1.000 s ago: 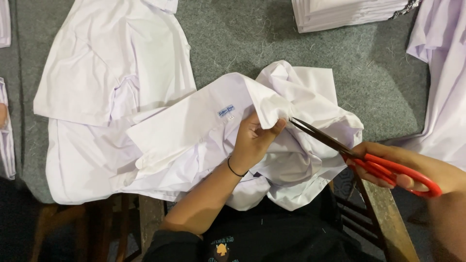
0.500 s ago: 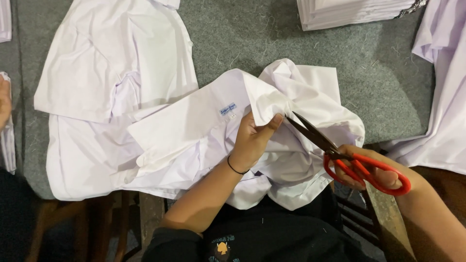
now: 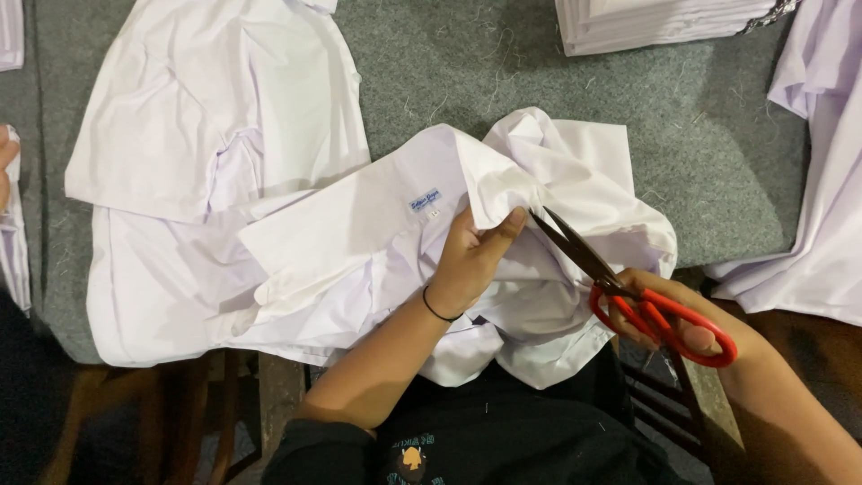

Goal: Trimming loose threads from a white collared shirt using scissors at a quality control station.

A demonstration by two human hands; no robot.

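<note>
A white shirt (image 3: pixel 359 242) with a small blue label at its collar lies bunched on the grey felt table (image 3: pixel 467 72), hanging over the near edge onto my lap. My left hand (image 3: pixel 471 260) pinches a fold of its fabric between thumb and fingers; a thin black band circles the wrist. My right hand (image 3: pixel 669 310) grips red-handled scissors (image 3: pixel 620 283). Their dark blades are slightly apart and the tips sit right at the pinched fold, next to my left thumb.
Another white shirt (image 3: pixel 206 117) is spread flat at the left, partly under the bunched one. A stack of folded white garments (image 3: pixel 664 22) sits at the far edge. More white cloth (image 3: pixel 817 180) drapes at the right. Another person's hand (image 3: pixel 7 166) shows at the left edge.
My right hand has brought the scissors leftward and closer, so the blade tips now meet the pinched fold. My left hand has kept its grip on the fabric.
</note>
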